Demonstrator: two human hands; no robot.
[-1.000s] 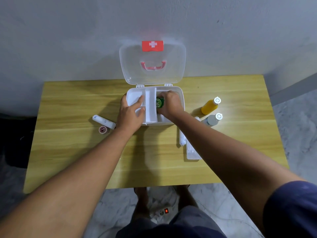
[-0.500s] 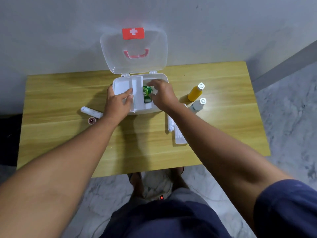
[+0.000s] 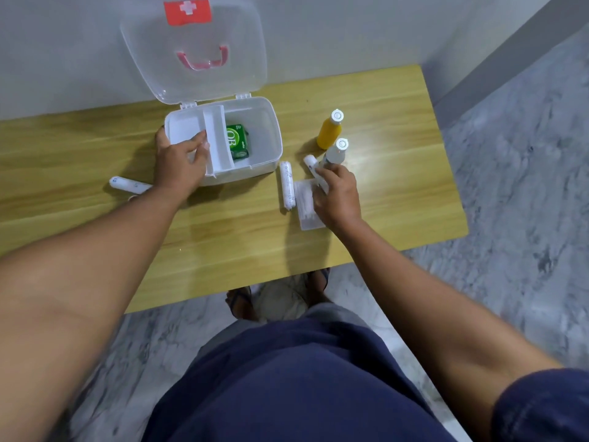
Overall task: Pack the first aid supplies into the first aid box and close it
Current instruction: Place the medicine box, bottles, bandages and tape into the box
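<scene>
The white first aid box [image 3: 266, 132] stands open on the wooden table [image 3: 223, 237], its clear lid [image 3: 194, 49] leaning back against the wall. A green packet [image 3: 237, 141] lies inside the right compartment. My left hand [image 3: 180, 162] grips the box's front left rim, fingers over the inner tray [image 3: 218, 138]. My right hand [image 3: 336, 196] is to the right of the box, fingers closing around a white bandage roll [image 3: 311, 164]. A second roll [image 3: 287, 186] and a flat white packet [image 3: 304, 202] lie beside it. A third roll [image 3: 129, 184] lies left of the box.
An orange bottle [image 3: 330, 132] and a clear bottle [image 3: 334, 153] stand just beyond my right hand. The table's near edge runs above my legs, and its right edge is close to the bottles. The grey wall stands directly behind the box.
My right hand let go of the green packet inside the box and moved out to the right onto a bandage roll. My left hand stayed on the box. The camera tilted down.
</scene>
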